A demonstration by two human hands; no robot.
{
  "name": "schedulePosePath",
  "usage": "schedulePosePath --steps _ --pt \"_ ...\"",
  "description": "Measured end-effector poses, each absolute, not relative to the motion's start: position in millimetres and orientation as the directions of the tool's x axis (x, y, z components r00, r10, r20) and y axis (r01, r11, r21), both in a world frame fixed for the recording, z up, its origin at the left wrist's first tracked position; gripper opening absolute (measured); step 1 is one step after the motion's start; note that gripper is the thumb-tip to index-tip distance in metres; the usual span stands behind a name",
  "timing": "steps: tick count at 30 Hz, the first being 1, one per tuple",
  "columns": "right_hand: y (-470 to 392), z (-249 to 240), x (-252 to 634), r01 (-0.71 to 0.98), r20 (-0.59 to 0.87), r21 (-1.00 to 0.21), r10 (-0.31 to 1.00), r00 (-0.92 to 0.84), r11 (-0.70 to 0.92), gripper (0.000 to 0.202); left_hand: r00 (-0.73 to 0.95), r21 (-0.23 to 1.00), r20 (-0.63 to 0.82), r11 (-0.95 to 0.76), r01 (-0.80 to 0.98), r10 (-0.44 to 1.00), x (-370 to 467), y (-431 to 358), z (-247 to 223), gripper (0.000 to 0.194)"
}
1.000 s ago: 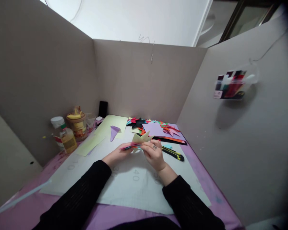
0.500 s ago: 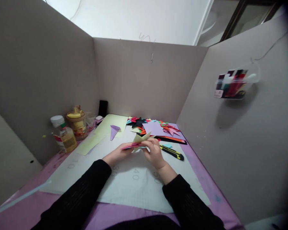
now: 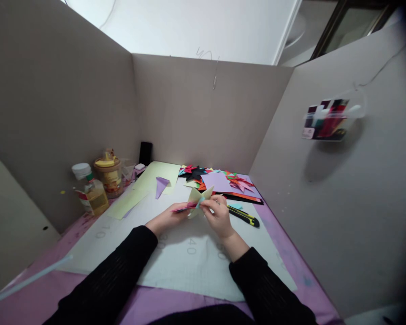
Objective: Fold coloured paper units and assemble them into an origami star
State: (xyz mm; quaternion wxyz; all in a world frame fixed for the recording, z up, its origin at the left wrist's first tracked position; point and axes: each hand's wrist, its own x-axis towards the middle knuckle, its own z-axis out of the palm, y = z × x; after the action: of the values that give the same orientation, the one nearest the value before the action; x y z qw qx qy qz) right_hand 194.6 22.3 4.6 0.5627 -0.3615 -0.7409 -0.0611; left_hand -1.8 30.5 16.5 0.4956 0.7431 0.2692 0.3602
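Both hands meet over the middle of the white mat around a folded paper piece (image 3: 195,195) with pale yellow points, pink layers and a light blue part. My left hand (image 3: 171,217) grips its pink layers from the left. At the light blue part, the fingertips of my right hand (image 3: 219,217) are pinched together. My fingers hide some of the folds. Just right of my right hand lies a yellow and black utility knife (image 3: 243,216), beside a small light blue paper scrap (image 3: 236,206). A folded purple paper piece (image 3: 161,186) rests beyond my left hand.
Colourful folded paper stars (image 3: 196,173) and purple sheets (image 3: 217,181) are piled at the back right. Pale yellow paper (image 3: 135,197) lies left on the white mat (image 3: 176,266). A glue bottle (image 3: 93,194) and tub (image 3: 108,176) stand far left. Grey panels (image 3: 209,113) surround the table.
The folded paper has turned in my hands, so its pale yellow points spread wider and the light blue part shows at the centre. My right fingers have shifted slightly on it.
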Motion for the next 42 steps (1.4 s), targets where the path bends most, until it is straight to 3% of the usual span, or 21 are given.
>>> schedulePosePath --steps 8,17,42 --pt "22.7 8.4 198.7 0.510 0.849 -0.364 0.502 -0.163 0.780 0.018 0.569 0.914 0.289 -0.398 0.075 0.770 -5.1 36.0 9.3 0.037" --pt "23.0 16.5 206.0 0.409 0.768 -0.410 0.550 -0.328 0.815 0.012 0.614 0.852 0.369 -0.518 0.077 0.697 -7.3 41.7 10.1 0.036" --pt "28.0 12.2 211.0 0.611 0.752 -0.124 0.476 -0.456 0.782 0.027 0.622 0.875 0.345 -0.481 0.058 0.703 -7.6 42.3 9.8 0.028"
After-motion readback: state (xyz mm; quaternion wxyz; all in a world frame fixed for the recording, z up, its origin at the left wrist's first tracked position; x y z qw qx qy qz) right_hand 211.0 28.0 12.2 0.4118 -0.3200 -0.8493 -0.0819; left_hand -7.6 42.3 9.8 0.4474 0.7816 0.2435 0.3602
